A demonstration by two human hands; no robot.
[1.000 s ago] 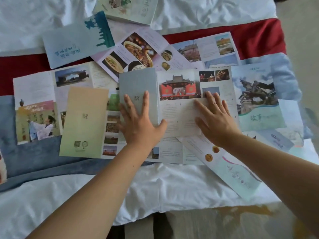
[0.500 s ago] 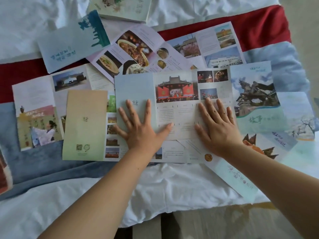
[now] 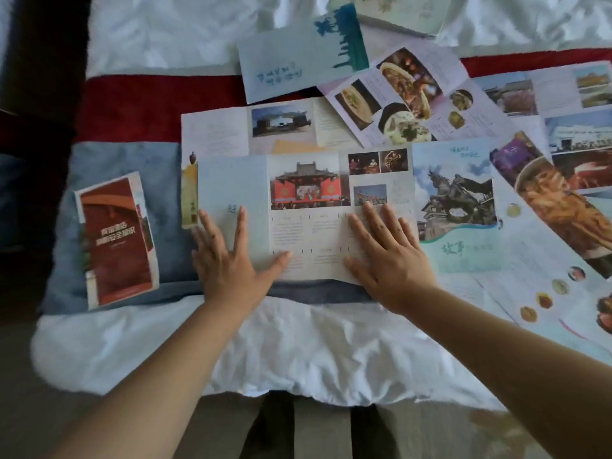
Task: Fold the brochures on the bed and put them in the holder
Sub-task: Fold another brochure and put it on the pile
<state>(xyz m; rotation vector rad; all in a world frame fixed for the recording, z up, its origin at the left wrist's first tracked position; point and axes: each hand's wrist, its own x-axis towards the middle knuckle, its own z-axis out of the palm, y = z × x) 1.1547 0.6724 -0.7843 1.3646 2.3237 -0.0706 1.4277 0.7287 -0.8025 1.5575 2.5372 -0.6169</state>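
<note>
An unfolded three-panel brochure (image 3: 308, 180) with a red temple photo lies flat near the bed's front edge. My left hand (image 3: 228, 260) presses flat on its pale blue left panel, fingers spread. On the right panel my right hand (image 3: 387, 256) lies flat too, fingers straight. A folded red brochure (image 3: 116, 240) sits to the left on the blue blanket. Several other brochures lie open around: a horse-statue one (image 3: 457, 207), a food one (image 3: 397, 94), a pale blue one (image 3: 298, 61). No holder is in view.
The bed has a white sheet (image 3: 298, 342) in front, a blue blanket (image 3: 126, 173) and a red band (image 3: 159, 104) behind. More open brochures (image 3: 556, 210) overlap at the right. The floor (image 3: 99, 425) shows below the bed edge.
The temple brochure has slid left and now covers the tan-green folded leaflet. Both hands stay flat on it. The view has shifted left, so the folded red brochure came into sight.
</note>
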